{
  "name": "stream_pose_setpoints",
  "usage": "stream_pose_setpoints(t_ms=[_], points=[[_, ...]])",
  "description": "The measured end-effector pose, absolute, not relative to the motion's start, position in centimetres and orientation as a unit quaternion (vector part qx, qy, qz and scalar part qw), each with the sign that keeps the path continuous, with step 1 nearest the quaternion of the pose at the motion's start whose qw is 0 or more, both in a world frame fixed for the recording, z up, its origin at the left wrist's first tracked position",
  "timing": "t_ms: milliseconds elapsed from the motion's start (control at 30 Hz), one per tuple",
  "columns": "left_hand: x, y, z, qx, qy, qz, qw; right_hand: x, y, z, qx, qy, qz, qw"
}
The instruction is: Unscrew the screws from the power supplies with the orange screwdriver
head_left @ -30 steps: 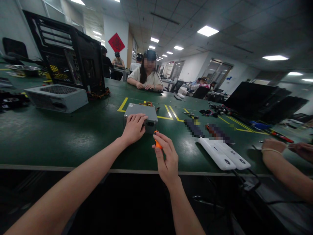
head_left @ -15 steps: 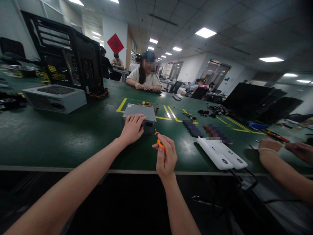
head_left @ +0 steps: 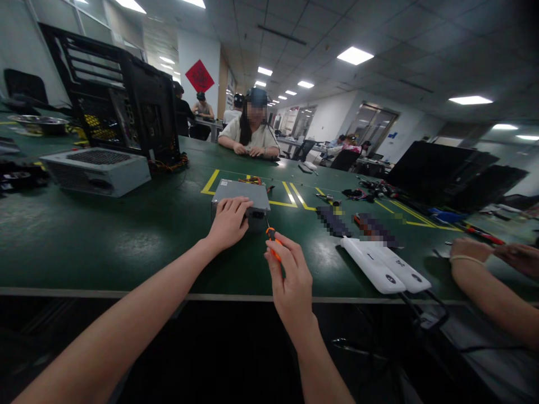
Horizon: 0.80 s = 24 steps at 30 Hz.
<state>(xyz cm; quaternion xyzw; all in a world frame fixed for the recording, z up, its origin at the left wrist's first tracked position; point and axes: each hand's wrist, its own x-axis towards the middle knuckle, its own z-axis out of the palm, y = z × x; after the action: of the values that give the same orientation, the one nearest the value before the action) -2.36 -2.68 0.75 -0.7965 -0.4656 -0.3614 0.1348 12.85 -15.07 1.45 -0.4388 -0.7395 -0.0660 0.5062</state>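
Observation:
A grey metal computer power supply (head_left: pixel 238 191) lies on the green table in front of me. My left hand (head_left: pixel 231 221) is laid over its top and near side, the fingers bent over the edge, gripping it. Between the thumb and fingers of my right hand (head_left: pixel 292 266) is a screwdriver (head_left: pixel 273 241) with an orange and black handle. Its thin shaft points up at the right end of the power supply's near face, below the socket. Whether the tip sits in a screw is too small to tell. Coloured cables (head_left: pixel 251 180) lie behind the power supply.
To the left stand a second power supply (head_left: pixel 101 171) and a black computer case (head_left: pixel 122 101). White devices (head_left: pixel 374 266) with cables lie right of my right hand. A neighbour's hands (head_left: pixel 471 252) are at far right. Another person (head_left: pixel 248 132) sits opposite. Dark monitors (head_left: pixel 438 168) stand right.
My right hand has turned around the screwdriver handle, its fingers now closer together and its wrist farther right. My left hand and the power supply have stayed in place.

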Motion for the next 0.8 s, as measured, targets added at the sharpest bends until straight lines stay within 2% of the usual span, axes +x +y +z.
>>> stream_pose_setpoints(t_ms=[133, 267, 500, 667, 800], points=[[-2.35, -2.71, 0.79, -0.798, -0.465, -0.359, 0.133, 12.94, -14.75, 1.87, -0.462, -0.76, -0.142, 0.435], [-2.36, -2.75, 0.84, -0.799, -0.462, -0.362, 0.129, 13.06, -14.2, 2.2, -0.535, -0.707, -0.204, 0.415], [-2.33, -2.73, 0.79, -0.797, -0.468, -0.359, 0.13, 13.07, -15.09, 2.36, -0.539, -0.752, -0.143, 0.352], [-2.29, -2.8, 0.8, -0.796, -0.468, -0.361, 0.132, 13.68, -14.72, 2.39, -0.606, -0.697, -0.15, 0.352], [-2.21, -2.79, 0.79, -0.794, -0.472, -0.362, 0.127, 13.62, -15.13, 2.41, -0.572, -0.726, -0.112, 0.365]])
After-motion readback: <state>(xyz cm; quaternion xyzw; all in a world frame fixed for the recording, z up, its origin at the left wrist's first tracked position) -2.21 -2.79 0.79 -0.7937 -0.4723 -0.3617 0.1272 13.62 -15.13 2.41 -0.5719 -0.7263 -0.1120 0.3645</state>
